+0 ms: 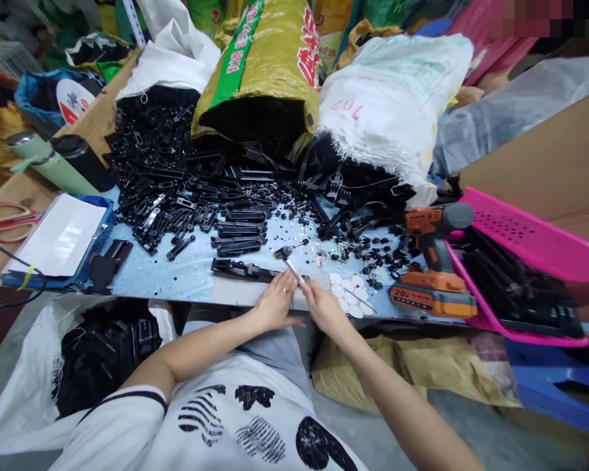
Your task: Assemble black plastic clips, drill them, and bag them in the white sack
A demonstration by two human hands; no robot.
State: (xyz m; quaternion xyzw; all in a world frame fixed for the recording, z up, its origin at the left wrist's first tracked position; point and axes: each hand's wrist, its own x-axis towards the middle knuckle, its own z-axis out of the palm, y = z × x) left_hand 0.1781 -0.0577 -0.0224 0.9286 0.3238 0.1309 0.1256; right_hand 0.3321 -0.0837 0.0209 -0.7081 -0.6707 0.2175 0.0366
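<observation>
Hammer (290, 264) sits clasped in the right hand (322, 307) above blue tabletop (140, 271) (sacks (258, 62) behind); the left hand's (276, 302) grip I cannot tell.

The slim, dark-headed hammer-like tool (294, 268) has a bright, metal-looking shaft, the long black plastic part (243, 269) looks faintly glossy, the perforated pink plastic basket (533, 235) smooth, and the white woven sack (392, 98) rough, frayed along its edge.

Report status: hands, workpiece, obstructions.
Right hand gripping slim, dark-headed hammer. Left hand laid over long, narrow black part. Heaped black pieces crowd light-blue tabletop beyond.
</observation>
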